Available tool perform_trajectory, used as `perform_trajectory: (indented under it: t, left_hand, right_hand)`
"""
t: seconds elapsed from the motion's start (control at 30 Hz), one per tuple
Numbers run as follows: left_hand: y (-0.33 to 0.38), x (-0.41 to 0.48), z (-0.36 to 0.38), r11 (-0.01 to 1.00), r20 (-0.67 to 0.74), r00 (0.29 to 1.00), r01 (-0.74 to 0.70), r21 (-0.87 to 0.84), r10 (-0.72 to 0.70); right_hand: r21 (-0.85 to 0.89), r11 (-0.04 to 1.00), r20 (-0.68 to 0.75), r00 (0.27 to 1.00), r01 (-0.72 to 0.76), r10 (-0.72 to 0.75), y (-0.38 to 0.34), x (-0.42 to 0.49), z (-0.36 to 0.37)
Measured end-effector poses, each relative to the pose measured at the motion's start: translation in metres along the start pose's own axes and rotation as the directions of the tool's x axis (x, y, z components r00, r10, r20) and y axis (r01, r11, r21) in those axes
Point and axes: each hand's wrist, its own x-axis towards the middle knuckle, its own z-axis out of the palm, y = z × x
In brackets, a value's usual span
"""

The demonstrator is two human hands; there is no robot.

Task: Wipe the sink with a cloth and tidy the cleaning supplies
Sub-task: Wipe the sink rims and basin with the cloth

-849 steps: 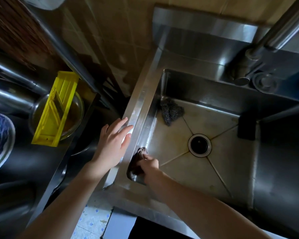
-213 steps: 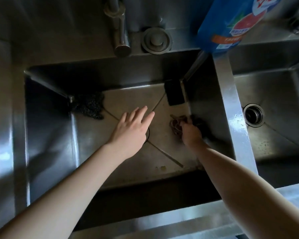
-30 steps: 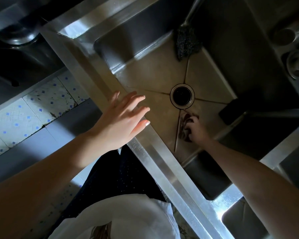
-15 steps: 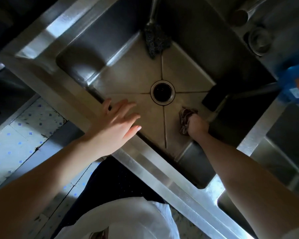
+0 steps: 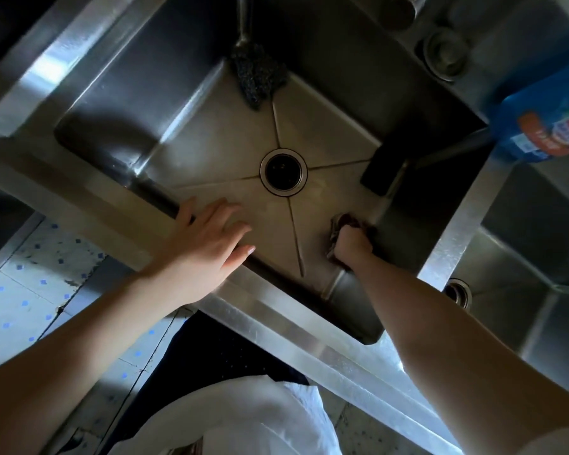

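Fingers of my right hand [image 5: 353, 246] were curled tight round the cloth [image 5: 337, 224], which was bunched into a dark, crumpled wad with only a reddish-brown edge showing past my knuckles. I held it pressed to the floor of the sink [image 5: 211, 152], at the foot of the wall dividing it from the second basin [image 5: 523, 257], toward the near corner. My left hand [image 5: 204, 247] lay open, fingers straight and a little spread, over the sink's near edge; whether it bore weight there I could not tell. I judged myself mid-wipe, working the seam where floor meets wall. The next move would call for dragging the cloth along that seam toward the far corner, where a black sponge [image 5: 380, 170] sat in the way. Beyond the drain [image 5: 283, 170], a steel scourer [image 5: 258, 75] lay in the other far corner, and a blue bottle [image 5: 546, 126] stood above the dividing wall's far end, all yet to be tidied.
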Motion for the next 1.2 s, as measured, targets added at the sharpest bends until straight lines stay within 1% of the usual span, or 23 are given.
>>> perform_trajectory:
  t: [0.07, 0.17, 0.23, 0.33, 0.4, 0.43, 0.53, 0.63, 0.77, 0.83, 0.9, 0.97, 1.03, 1.2]
  left_hand:
    - [0.005, 0.002, -0.001, 1.000, 0.055, 0.998, 0.017, -0.016, -0.016]
    - [0.009, 0.002, 0.001, 0.999, 0.115, 0.993, 0.013, -0.031, -0.010]
    - [0.011, 0.001, 0.004, 1.000, 0.109, 0.994, -0.004, -0.026, 0.007]
    - [0.014, 0.000, 0.007, 1.000, 0.077, 0.997, -0.015, -0.022, 0.017]
    - [0.018, -0.001, 0.008, 0.999, 0.046, 0.998, -0.042, -0.024, 0.043]
    - [0.019, -0.003, 0.008, 0.998, 0.035, 0.998, -0.060, -0.022, 0.061]
    - [0.026, -0.004, 0.008, 0.994, 0.026, 0.993, -0.110, -0.023, 0.111]
    - [0.029, -0.001, 0.010, 0.992, 0.017, 0.992, -0.122, -0.037, 0.122]
    - [0.029, -0.002, 0.011, 0.990, -0.007, 0.991, -0.133, -0.040, 0.132]
    - [0.028, -0.001, 0.009, 0.991, 0.008, 0.992, -0.122, -0.052, 0.122]
    - [0.029, 0.000, 0.007, 0.992, 0.048, 0.993, -0.106, -0.067, 0.109]
    - [0.030, 0.000, 0.004, 0.991, 0.057, 0.993, -0.100, -0.088, 0.105]
    - [0.028, 0.000, 0.001, 0.991, 0.048, 0.994, -0.090, -0.096, 0.095]
    - [0.014, -0.001, -0.001, 0.995, 0.014, 0.998, -0.064, -0.071, 0.066]
  right_hand:
    - [0.035, 0.999, 0.035, 0.999, 0.026, -0.027, -0.004, -0.010, 0.012]
    - [0.093, 0.993, 0.002, 0.997, 0.072, -0.073, -0.011, -0.023, 0.025]
    - [0.112, 0.989, -0.035, 0.995, 0.095, -0.091, -0.011, -0.026, 0.030]
    - [0.166, 0.985, -0.087, 0.995, 0.055, -0.041, -0.007, -0.019, 0.025]
    - [0.189, 0.980, -0.155, 0.987, 0.064, -0.035, -0.003, -0.009, 0.016]
    - [0.186, 0.981, -0.168, 0.985, 0.063, -0.031, -0.001, -0.003, 0.011]
    - [0.171, 0.985, -0.167, 0.986, 0.019, 0.010, 0.006, 0.018, -0.004]
    - [0.168, 0.986, -0.159, 0.986, -0.018, 0.046, 0.010, 0.033, -0.013]
    - [0.204, 0.979, -0.150, 0.987, -0.027, 0.058, 0.006, 0.026, -0.006]
    - [0.205, 0.978, -0.137, 0.988, -0.047, 0.076, 0.000, 0.010, 0.009]
    - [0.191, 0.981, -0.097, 0.995, -0.011, 0.030, -0.005, -0.009, 0.024]
    - [0.125, 0.991, -0.059, 0.997, 0.046, -0.039, -0.004, -0.021, 0.033]
    - [0.101, 0.994, -0.061, 0.997, 0.052, -0.046, 0.000, -0.022, 0.032]
    - [0.213, 0.977, -0.120, 0.991, -0.029, 0.056, 0.003, 0.004, 0.013]
